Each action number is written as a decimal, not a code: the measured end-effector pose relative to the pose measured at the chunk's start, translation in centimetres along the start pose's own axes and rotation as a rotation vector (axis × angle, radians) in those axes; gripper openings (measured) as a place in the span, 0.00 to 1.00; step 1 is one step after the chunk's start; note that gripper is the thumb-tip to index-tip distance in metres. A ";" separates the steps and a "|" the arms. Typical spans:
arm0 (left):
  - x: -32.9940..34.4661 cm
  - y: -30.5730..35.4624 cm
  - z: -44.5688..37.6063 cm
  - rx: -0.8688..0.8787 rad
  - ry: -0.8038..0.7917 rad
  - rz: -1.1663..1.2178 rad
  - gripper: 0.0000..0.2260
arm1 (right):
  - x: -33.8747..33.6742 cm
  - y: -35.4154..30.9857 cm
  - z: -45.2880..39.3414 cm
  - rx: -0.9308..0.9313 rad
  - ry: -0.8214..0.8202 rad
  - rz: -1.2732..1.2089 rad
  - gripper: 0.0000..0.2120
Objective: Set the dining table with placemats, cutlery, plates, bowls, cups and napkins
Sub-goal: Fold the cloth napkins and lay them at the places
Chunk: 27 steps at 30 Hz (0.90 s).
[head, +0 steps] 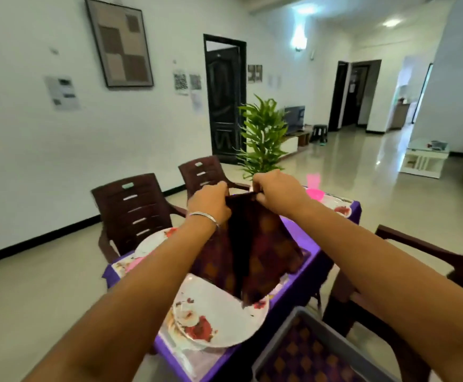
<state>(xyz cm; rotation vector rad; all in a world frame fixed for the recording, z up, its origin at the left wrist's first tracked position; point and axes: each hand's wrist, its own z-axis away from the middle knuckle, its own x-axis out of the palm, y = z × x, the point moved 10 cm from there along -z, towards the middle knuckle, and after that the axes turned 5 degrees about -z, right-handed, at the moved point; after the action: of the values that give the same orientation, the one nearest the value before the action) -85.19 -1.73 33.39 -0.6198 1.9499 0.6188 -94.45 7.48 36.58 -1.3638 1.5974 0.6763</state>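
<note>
Fingers [219, 190] of both hands pinch the cloth's [255, 249] top edge.

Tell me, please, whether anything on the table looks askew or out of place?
Yes: the nearest plate juts past the purple table's edge. The dark cloth isn't laid; both hands hold it up.
</note>
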 end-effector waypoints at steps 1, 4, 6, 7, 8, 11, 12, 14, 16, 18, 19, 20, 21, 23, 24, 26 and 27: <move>-1.4 -2.2 0.5 -0.021 0.017 -0.033 0.13 | -0.2 -1.3 -0.2 -0.011 -0.011 0.046 0.09; -4.9 -9.5 2.4 -0.112 0.034 -0.078 0.13 | -0.1 -4.2 -1.0 0.011 -0.022 0.103 0.11; -8.3 -15.3 4.7 -0.200 0.097 -0.110 0.14 | 0.4 -6.5 -1.4 0.029 -0.037 0.097 0.12; -9.9 -18.1 6.0 -0.256 0.135 -0.121 0.14 | 0.6 -7.3 -1.5 0.038 -0.044 0.101 0.12; -11.9 -21.3 7.8 -0.318 0.168 -0.142 0.14 | 1.0 -8.6 -1.6 0.038 -0.050 0.093 0.12; -17.4 -29.8 14.1 -0.493 0.229 -0.213 0.13 | 2.1 -11.2 -1.7 0.064 -0.055 -0.002 0.11; -18.8 -32.3 16.2 -0.547 0.243 -0.217 0.12 | 2.6 -11.8 -1.7 0.083 -0.068 -0.033 0.10; -21.2 -37.3 21.4 -0.665 0.261 -0.167 0.09 | 3.7 -13.5 -1.6 0.123 -0.079 -0.160 0.09; -22.6 -41.5 26.3 -0.771 0.314 0.038 0.07 | 4.6 -15.2 -1.4 0.167 -0.069 -0.431 0.09; -22.9 -44.1 30.6 -0.831 0.410 0.468 0.06 | 5.3 -16.7 -1.0 0.211 -0.058 -0.735 0.07; -22.8 -44.8 32.3 -0.835 0.456 0.690 0.04 | 5.6 -17.5 -0.6 0.226 -0.075 -0.866 0.06; -22.8 -45.6 33.9 -0.835 0.484 0.857 0.04 | 6.1 -18.6 -0.4 0.233 -0.105 -1.004 0.07; -23.0 -46.3 35.3 -0.829 0.503 0.996 0.04 | 6.6 -19.8 -0.3 0.244 -0.142 -1.159 0.09; -22.3 -47.1 36.5 -0.822 0.456 1.151 0.03 | 6.8 -20.8 0.3 0.291 -0.243 -1.497 0.10; -23.4 -48.0 38.5 -0.827 0.454 1.158 0.03 | 6.8 -23.0 0.3 0.304 -0.280 -1.583 0.10; -24.7 -48.8 39.6 -0.848 0.490 1.018 0.01 | 7.0 -24.4 0.7 0.347 -0.300 -1.475 0.08; -25.2 -49.0 39.7 -0.870 0.511 0.873 0.04 | 6.4 -24.4 0.7 0.346 -0.235 -1.306 0.07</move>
<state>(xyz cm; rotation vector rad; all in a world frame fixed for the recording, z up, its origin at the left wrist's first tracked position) -17.57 -8.18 31.96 -0.4134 2.3586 2.0851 -70.73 -0.77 34.07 -1.6100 0.3654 -0.2330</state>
